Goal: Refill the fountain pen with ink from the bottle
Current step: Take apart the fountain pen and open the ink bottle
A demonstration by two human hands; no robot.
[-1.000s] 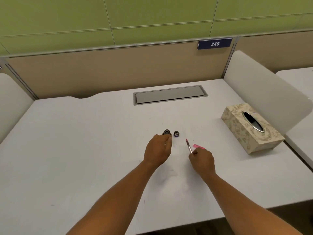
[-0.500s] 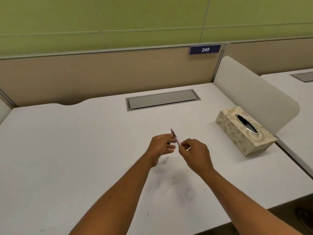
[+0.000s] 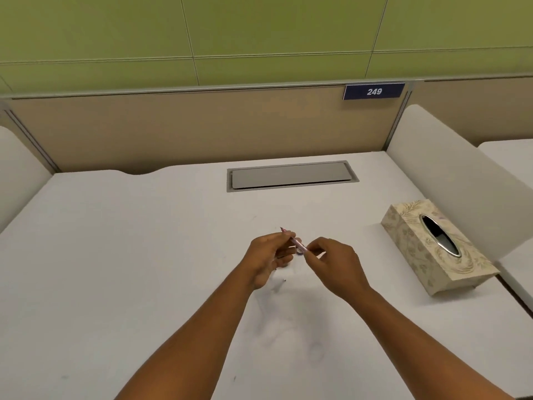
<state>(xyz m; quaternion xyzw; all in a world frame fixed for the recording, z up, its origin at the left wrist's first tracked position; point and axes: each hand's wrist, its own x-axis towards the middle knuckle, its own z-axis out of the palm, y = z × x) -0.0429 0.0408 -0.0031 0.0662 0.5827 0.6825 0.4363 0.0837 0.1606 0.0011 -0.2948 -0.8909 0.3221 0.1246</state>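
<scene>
Both forearms are bare to the frame's edge, no sleeves showing; the left hand [image 3: 266, 256] and right hand [image 3: 336, 265] wear no gloves, rings or watch.

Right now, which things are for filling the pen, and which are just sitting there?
For the job:
- pen, held between the left hand and right hand
The ink bottle isn't visible.

Just sitting there:
- tissue box
- grey cable flap
- number sign 249
</scene>
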